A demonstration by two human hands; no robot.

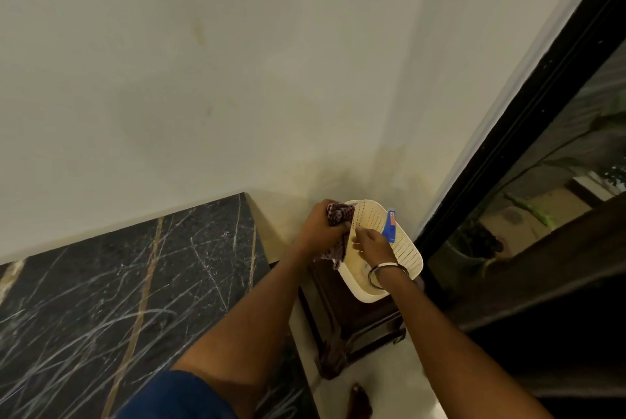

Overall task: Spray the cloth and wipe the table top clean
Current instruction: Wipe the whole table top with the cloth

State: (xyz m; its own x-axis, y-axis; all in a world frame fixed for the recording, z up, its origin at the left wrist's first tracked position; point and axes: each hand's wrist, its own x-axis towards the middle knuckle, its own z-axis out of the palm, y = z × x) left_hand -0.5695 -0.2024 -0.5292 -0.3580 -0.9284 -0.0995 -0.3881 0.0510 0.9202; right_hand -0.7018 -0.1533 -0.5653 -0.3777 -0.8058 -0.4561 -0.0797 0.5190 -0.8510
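My left hand [316, 227] grips a dark red checked cloth [338, 215] at the left rim of a cream perforated basket [406, 256]; part of the cloth hangs below my fist. My right hand [371, 244] is inside the basket with its fingers loosely curled, right beside a blue spray bottle [390, 225] that leans against the basket's far wall. Whether those fingers touch the bottle is hidden. The black marble table top [118, 300] with white and gold veins lies to the left.
The basket stands on a small dark wooden stool [355, 323] between the table and a black-framed glass door [528, 134]. A pale wall runs behind. A dark shoe or foot [360, 401] shows on the light floor below.
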